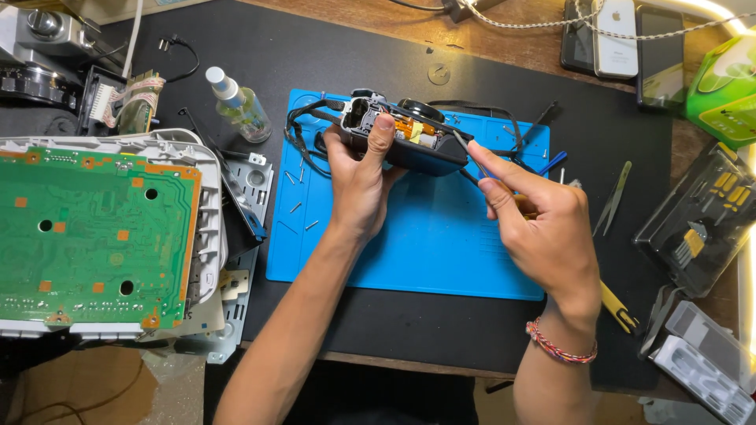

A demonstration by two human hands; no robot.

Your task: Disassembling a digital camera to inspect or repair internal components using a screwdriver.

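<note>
Here the left hand grips the opened camera.

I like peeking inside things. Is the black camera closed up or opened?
Opened. The camera, held by the left hand, has its cover off, showing orange and metal parts inside.

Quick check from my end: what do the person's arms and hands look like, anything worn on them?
Both forearms are bare, with no sleeves in view. The left hand has no gloves, rings or watch showing. The right hand is also ungloved; its wrist carries a thin braided bracelet in red and mixed colours.
</note>
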